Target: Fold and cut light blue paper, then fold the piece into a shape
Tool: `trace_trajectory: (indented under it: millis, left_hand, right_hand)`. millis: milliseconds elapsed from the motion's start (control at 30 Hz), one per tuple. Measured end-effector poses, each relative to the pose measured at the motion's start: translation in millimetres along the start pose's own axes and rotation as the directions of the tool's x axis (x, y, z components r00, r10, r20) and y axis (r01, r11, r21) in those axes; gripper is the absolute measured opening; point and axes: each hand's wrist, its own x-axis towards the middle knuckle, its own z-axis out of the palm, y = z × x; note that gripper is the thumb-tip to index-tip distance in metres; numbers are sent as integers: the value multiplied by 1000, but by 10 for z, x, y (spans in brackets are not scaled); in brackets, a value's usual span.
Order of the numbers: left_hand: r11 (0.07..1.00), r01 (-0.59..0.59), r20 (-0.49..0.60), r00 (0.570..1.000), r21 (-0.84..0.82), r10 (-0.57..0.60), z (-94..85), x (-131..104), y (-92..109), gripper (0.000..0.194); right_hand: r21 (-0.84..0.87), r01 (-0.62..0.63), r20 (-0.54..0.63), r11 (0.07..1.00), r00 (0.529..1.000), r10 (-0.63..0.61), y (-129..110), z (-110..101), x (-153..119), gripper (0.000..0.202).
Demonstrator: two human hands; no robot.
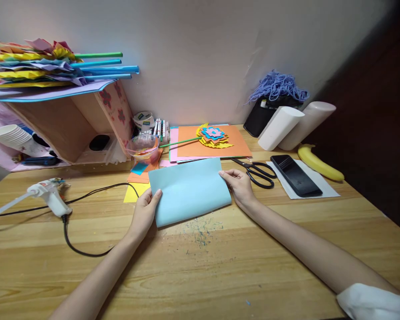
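Observation:
A light blue sheet of paper (191, 191) is held up over the middle of the table, slightly curved along its lower edge. My left hand (147, 209) pinches its left edge, thumb on the front. At the right edge, my right hand (238, 186) grips the paper between thumb and fingers; the other fingertips are hidden behind it. Just beyond my right hand lie black-handled scissors (260, 173). Behind the sheet, a layered paper flower (214, 134) with a green stem rests on a stack of coloured paper (238, 142).
At left lies a white glue gun (55, 198) with a black cord. A cardboard box (115, 115) bears several paper flowers. A plastic cup (145, 151) and markers (158, 128) stand behind. A phone (296, 175), banana (320, 163) and white rolls (280, 128) are at right.

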Motion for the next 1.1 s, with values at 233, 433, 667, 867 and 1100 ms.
trace_trajectory:
  millis: [233, 433, 667, 867, 1100]
  left_hand:
    - [999, -9, -22, 1000, 36, 9, 0, -6, 19, 44]
    - [999, 7, -28, 1000, 42, -6, -2, -2, 14, 45]
    - [998, -5, -48, 999, 67, 9, 3, 0, 0, 45]
    - [986, -55, -94, 993, 157, 70, 12, -12, 22, 40]
    - [953, -124, -102, 982, 278, 158, 16, -35, 20, 35]
  right_hand:
    - [0, 9, 6, 1000, 1000, -9, 13, -6, 8, 25]
    - [14, 12, 5, 1000, 1000, -12, 12, 0, 9, 23]
    - [29, -1, 15, 1000, 1000, 1, 3, -6, -4, 23]
    - [10, -10, 83, 1000, 996, 9, 1, -6, -6, 23]
    - [6, 1, 89, 1000, 996, -1, 9, -2, 16, 25]
